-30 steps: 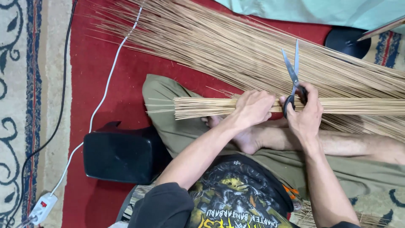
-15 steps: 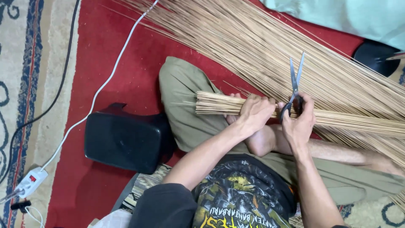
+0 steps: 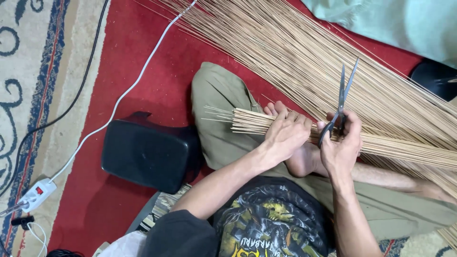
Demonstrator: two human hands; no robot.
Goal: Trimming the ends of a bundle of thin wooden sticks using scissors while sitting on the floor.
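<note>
Left hand (image 3: 285, 134) clamped round thin tan bundle of straight palm-rib sticks (image 3: 404, 148), long axis running left-right across lap. Right hand (image 3: 340, 145) just beside, touching bundle, gripping black-handled steel scissors (image 3: 339, 112), blades parted, pointing away. Loose stick heap (image 3: 295, 52) beyond both hands on red carpet (image 3: 133, 62).

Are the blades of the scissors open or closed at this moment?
Slightly open. The scissors in the right hand point up, and their two blade tips stand apart in a narrow V above the stick bundle.
</note>
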